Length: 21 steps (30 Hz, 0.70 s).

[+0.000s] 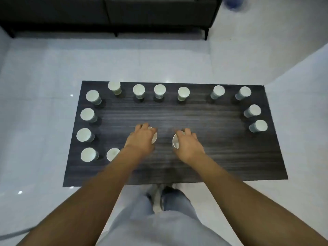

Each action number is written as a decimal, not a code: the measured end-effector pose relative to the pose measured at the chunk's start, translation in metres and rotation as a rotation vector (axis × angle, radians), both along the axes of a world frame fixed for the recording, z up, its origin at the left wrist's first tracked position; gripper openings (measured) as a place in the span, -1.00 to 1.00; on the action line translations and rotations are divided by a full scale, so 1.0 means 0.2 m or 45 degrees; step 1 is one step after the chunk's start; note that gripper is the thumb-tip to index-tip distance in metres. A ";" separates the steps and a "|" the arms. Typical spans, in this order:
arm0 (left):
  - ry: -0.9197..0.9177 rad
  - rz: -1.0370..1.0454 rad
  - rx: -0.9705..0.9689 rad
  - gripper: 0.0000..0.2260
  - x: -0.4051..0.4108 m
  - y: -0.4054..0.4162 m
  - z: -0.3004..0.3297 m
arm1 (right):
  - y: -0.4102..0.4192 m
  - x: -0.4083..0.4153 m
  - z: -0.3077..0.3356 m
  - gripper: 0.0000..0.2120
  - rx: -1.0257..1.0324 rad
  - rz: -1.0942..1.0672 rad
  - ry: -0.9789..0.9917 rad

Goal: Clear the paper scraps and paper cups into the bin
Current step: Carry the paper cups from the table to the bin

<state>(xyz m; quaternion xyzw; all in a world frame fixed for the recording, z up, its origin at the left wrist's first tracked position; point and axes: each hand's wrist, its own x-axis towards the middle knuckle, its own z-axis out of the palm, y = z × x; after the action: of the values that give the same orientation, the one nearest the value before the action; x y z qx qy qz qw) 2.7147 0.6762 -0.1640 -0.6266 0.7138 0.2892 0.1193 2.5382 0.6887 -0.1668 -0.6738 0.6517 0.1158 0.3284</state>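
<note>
While the person stood at the near edge of the dark table (204, 160), the left hand (142, 139) curled over the top of one paper cup (154, 137) and the right hand (188, 144) gripped another cup (175, 141) just beside it, mid-table. More cups ringed the left, far and right edges (139, 90). A dark sofa (110, 15) stood beyond.

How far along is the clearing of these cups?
Nothing looks cleared yet, and no bin is in view. In hand: the left hand grips one paper cup and the right hand grips another cup. Left: fourteen cups ring the dark table, such as the far-left cup.
</note>
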 end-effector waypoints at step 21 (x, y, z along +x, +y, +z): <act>0.208 -1.581 -0.305 -0.57 -1.66 1.08 1.23 | 1.77 -1.08 1.23 -0.33 -0.269 -1.424 0.180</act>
<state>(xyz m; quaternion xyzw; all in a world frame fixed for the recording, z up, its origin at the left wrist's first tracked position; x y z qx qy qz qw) 2.3818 0.8920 0.0811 -0.0810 0.9782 0.1310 0.1389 2.3227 1.0432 0.0792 -0.2464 0.9374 -0.0966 0.2262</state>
